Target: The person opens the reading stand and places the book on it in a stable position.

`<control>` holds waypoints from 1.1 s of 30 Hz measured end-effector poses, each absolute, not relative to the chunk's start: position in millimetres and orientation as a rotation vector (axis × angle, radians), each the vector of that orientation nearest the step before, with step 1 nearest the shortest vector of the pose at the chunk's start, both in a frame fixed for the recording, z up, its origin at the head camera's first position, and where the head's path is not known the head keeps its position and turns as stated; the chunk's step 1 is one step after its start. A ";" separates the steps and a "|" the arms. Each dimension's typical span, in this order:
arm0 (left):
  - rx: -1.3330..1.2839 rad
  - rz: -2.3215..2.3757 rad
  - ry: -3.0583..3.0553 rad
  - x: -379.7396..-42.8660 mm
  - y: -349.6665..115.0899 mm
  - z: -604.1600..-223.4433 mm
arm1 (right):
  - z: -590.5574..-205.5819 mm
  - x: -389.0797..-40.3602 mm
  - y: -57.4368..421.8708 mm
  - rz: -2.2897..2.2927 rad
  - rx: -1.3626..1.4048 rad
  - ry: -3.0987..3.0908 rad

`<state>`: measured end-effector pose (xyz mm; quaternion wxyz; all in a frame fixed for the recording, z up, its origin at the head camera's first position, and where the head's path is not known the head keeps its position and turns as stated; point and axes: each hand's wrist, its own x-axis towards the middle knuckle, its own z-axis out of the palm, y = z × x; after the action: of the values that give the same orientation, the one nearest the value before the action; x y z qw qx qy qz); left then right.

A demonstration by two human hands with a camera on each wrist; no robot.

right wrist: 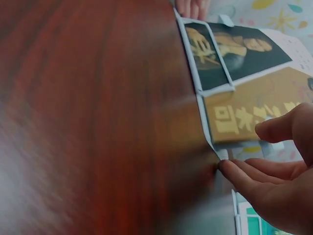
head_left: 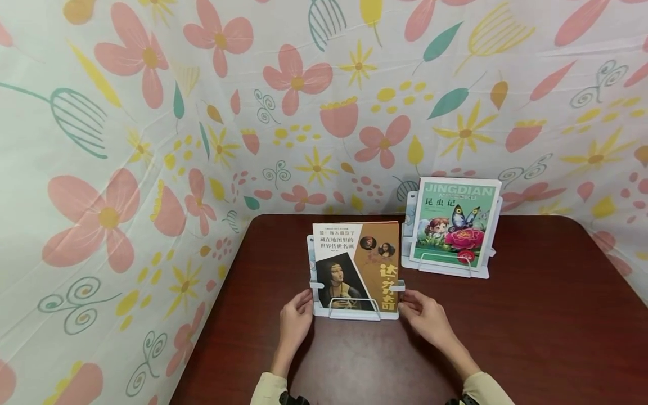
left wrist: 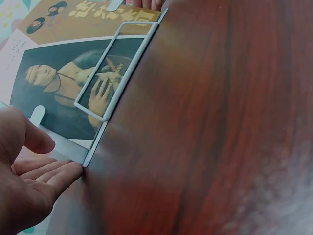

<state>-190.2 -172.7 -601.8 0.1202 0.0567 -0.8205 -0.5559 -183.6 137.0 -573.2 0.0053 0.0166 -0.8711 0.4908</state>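
Observation:
An orange-and-white picture book [head_left: 356,267] with a painted portrait on its cover leans on a white book stand [head_left: 321,313] on the table. Two side clips and a wire loop at the bottom front hold it upright. At the stand's lower left corner is my left hand [head_left: 296,316]; its straight fingers [left wrist: 61,178] touch the corner, with the thumb apart in front. My right hand [head_left: 429,318] mirrors it at the lower right corner, its extended fingers [right wrist: 244,176] touching the stand's edge. The right thumb lies near the book's front; whether it touches is unclear.
Behind and to the right, a green insect book [head_left: 450,225] stands on a second white stand [head_left: 405,256]. Both are on a dark red-brown wooden table [head_left: 547,315]. A flower-patterned cloth [head_left: 202,152] hangs along the left and back edges.

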 end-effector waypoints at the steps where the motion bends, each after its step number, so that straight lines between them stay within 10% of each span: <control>1: 0.167 -1.625 -2.398 -189.3 -172.6 -602.2 | -574.1 -182.4 134.3 1.545 0.053 -2.729; 33: 0.282 -1.574 -2.501 -258.8 -151.0 -590.6 | -566.1 -229.4 113.9 1.221 0.134 -2.786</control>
<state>-258.8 -151.0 -590.6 0.0865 0.0947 -0.8394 -0.5282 -229.4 113.9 -566.1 0.0482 0.0439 -0.9140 0.4005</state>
